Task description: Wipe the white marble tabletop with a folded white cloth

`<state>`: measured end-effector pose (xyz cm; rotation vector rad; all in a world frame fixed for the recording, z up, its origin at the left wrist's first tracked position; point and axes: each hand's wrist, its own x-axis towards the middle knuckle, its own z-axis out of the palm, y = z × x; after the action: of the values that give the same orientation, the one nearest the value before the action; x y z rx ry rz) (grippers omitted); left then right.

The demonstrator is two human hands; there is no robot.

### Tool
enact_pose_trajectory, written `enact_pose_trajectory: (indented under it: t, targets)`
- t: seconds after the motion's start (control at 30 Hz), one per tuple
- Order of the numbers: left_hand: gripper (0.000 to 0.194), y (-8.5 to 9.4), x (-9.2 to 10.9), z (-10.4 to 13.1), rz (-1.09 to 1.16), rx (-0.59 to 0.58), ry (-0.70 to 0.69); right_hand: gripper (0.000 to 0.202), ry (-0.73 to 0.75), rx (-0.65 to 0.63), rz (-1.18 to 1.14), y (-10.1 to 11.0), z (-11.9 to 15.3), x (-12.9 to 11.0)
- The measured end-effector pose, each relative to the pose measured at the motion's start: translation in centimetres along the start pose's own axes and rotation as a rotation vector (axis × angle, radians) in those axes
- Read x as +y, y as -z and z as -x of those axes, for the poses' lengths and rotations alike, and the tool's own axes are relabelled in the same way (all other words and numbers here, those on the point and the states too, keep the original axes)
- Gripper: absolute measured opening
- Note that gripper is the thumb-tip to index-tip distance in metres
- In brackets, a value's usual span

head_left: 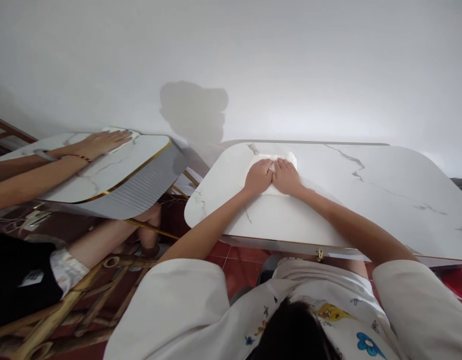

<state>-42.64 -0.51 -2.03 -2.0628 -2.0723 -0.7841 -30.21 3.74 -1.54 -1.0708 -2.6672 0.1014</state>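
Note:
Both of my hands rest side by side on a folded white cloth (291, 158), thumbs almost touching. My left hand (259, 177) presses on the cloth's left half, its fingers bent over the fabric. On the right half lies my right hand (287, 177), fingers together and curled onto it. My palms hide the middle of the cloth. Beneath it is a white table (313, 212) with grey marble veins; the cloth lies towards the left part of the top.
To the left, another person's hands (106, 142) lie on a white cloth on a second marbled table (114, 172) with a gold edge. A bamboo chair (69, 310) stands below. A white wall (291, 75) rises behind both tables. A gold knob (320, 255) juts from my table's front.

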Motion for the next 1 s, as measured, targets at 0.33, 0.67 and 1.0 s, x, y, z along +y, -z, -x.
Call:
enact_pose_trajectory:
  t: [0.33,0.67,1.0]
  targets:
    - [0.048,3.1,2.7,8.5,-0.066,-0.058,0.020,0.056,0.048,0.023,-0.023,1.1,8.2,-5.0]
    - [0.048,3.1,6.0,10.3,-0.057,-0.016,0.120,0.058,0.119,-0.032,-0.036,2.2,10.9,-4.1]
    - [0.045,0.2,13.5,8.7,0.061,-0.050,0.015,0.057,0.014,-0.028,0.068,4.0,15.3,2.7]
